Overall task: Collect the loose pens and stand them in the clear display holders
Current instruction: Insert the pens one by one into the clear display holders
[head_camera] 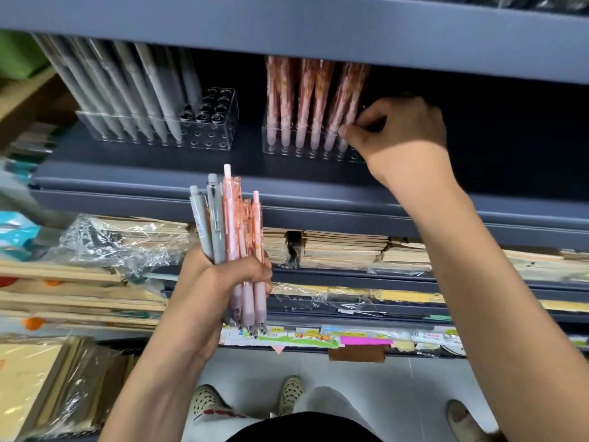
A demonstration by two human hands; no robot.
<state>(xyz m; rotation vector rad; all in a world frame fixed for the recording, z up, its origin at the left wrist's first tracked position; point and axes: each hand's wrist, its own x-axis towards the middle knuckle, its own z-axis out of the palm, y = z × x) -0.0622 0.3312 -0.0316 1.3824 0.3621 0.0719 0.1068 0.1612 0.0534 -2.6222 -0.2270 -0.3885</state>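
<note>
Reaching up to the dark grey metal shelf (191, 175), the right hand (401, 129) bends at the wrist; its thumb and fingers pinch a pale pink pen (342, 144) at the right end of the clear plastic holder (287, 149); lower, the left hand (229, 275) clasps an upright bundle of grey and pink pens (232, 224), tips down.

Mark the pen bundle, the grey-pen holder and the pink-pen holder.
pen bundle (228, 218), head view, on a pink barrel at mid-length
grey-pen holder (207, 135), head view, on the empty right end of its front wall
pink-pen holder (288, 153), head view, low on its front wall
</note>
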